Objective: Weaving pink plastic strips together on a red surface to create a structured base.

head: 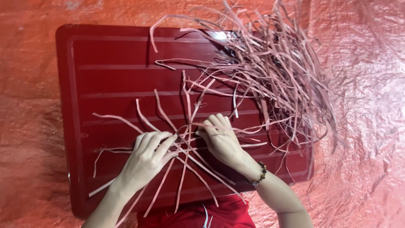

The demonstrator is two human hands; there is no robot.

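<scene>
Evidently both hands work at one crossing of thin pale strips (185,139) fanned over the near half of a dark red ridged board (109,76): the left hand (147,158) presses down with fingers together and slightly curled on the strips, while the right hand (221,141) has its fingers narrowed in a pinch on strips at the crossing. The strips look light, flat, springy and easily kinked, so they are probably best held near the crossing, not by the loose ends. A loose tangled heap of strips (274,71) crowds the board's far right corner and spills onto the crinkled red sheet (367,126), leaving the board's left and far-left part as open room.
</scene>
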